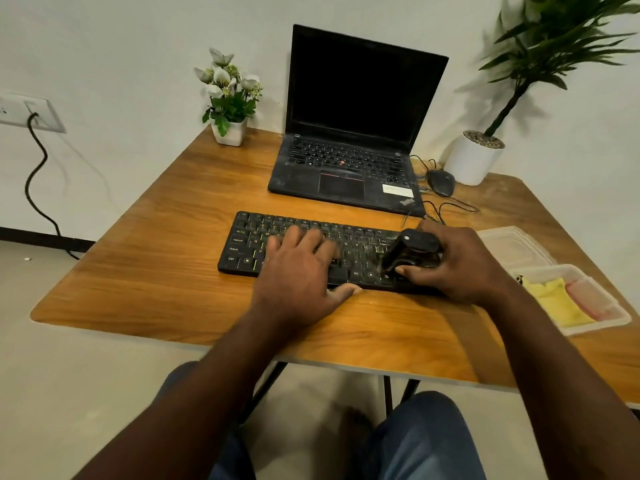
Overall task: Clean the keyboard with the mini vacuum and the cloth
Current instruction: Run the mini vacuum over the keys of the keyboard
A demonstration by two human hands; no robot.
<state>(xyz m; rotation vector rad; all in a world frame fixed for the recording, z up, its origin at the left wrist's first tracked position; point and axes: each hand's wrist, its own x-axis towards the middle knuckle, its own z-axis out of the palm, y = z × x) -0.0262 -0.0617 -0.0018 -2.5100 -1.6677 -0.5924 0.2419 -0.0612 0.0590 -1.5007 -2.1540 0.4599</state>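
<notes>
A person's right hand curls round a small black mini vacuum, thumb hooked under its near side, and holds it nose-down against the right end of a black keyboard. The left hand lies flat across the middle keys with fingers spread and relaxed and the thumb resting at the near edge. It grips nothing and appears to steady the board.

The keyboard sits square on a wooden table, near the person's edge. Pale specks show on the keys beside the vacuum's mouth. Whether the motor is running cannot be told.

This looks like the vacuuming step, with the wiping not yet begun. The yellow cloth lies folded in a clear plastic container at the table's right, next to a pink cloth. What seems to be its lid rests just beyond.

The next move probably calls for drawing the nozzle leftward along the rows. The bracing hand would have to lift or slide clear of the keys it covers.

Farther back stand an open laptop with a dark screen, a wired mouse, a small pot of white flowers and a tall plant in a white pot.
</notes>
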